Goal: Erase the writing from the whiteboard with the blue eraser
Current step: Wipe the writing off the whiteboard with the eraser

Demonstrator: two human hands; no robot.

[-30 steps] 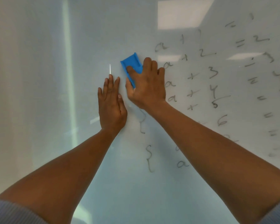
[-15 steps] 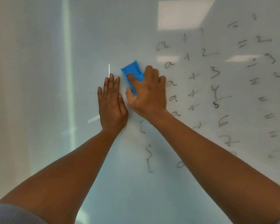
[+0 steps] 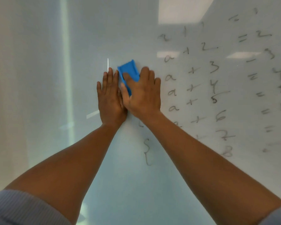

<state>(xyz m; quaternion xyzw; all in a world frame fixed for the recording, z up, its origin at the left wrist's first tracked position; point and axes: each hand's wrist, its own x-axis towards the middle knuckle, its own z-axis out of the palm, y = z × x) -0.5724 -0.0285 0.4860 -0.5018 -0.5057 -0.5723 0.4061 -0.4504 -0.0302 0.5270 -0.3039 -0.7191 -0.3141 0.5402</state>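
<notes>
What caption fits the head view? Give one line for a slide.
Right hand presses the eraser to the whiteboard beside the flat left hand.

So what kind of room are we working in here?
Probably a classroom or office: a large wall whiteboard carrying handwritten sums, with rectangular ceiling lights reflected in it.

The right hand [image 3: 143,93] hides the blue eraser's [image 3: 128,69] lower half.
</notes>
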